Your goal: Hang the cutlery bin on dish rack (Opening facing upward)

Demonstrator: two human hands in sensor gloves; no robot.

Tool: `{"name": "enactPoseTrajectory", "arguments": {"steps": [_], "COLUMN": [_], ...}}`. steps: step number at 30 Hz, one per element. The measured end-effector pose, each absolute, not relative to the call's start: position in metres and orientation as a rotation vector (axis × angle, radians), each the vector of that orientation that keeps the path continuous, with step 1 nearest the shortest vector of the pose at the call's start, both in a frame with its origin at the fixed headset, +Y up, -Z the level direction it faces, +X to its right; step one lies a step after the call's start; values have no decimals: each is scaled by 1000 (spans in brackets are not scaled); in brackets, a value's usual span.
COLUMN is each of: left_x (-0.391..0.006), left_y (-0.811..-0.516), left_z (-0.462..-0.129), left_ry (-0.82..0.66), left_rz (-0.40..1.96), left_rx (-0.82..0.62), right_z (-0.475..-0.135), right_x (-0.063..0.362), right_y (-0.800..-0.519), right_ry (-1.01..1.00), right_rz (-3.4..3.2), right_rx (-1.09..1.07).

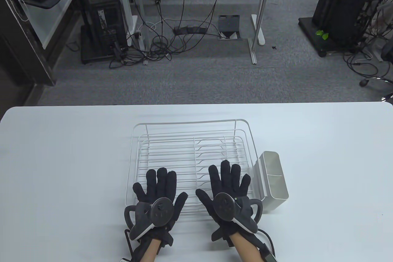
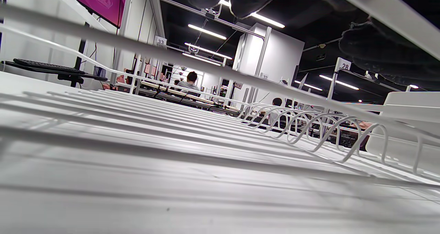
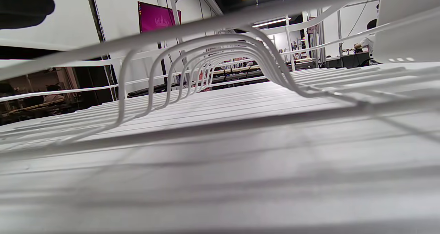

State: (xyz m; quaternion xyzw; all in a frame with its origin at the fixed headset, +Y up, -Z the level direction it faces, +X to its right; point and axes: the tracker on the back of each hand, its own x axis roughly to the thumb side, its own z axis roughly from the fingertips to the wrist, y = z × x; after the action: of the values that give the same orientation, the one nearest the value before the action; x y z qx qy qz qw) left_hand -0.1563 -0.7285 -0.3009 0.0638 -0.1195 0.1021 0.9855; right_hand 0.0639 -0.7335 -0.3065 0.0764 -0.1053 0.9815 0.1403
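1. Our biggest worry is the rack (image 1: pixel 190 151) itself: a light white wire frame in the middle of the table (image 1: pixel 61 157). In our judgement, any sideways pull at its right rail could slide or tip it, since neither hand grips it.
2. Next, the bin (image 1: pixel 274 179) at about 3 o'clock of the rack, touching the right rail. It looks already hooked there, mouth up, though we cannot tell how firmly the hook sits; a poor seat could let it drop off or lean outward.
3. The bin is a pale, matte, rounded box with a divider across its open top, and nothing shows inside it. It looks light and smooth, so we judge it may slip in gloved fingers if regripped.
4. Our right hand (image 1: pixel 228 193) lies flat and spread over the rack's near right part, at 9 o'clock of the bin, holding nothing. A careless lift could knock the bin.
5. Our left hand (image 1: pixel 159 196) is likewise spread, palm down, over the rack's 7 o'clock corner, holding nothing.
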Motion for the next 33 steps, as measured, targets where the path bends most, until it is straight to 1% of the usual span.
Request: {"name": "enactPoseTrajectory", "arguments": {"steps": [33], "left_x": [-156], "left_y": [-729], "left_z": [-301], "left_ry": [-233], "left_rz": [204], "left_rx": [135], "right_z": [-307], "right_x": [65], "right_y": [-734], "right_ry": [-317], "right_rz": [2826], "right_rx": [219]}}
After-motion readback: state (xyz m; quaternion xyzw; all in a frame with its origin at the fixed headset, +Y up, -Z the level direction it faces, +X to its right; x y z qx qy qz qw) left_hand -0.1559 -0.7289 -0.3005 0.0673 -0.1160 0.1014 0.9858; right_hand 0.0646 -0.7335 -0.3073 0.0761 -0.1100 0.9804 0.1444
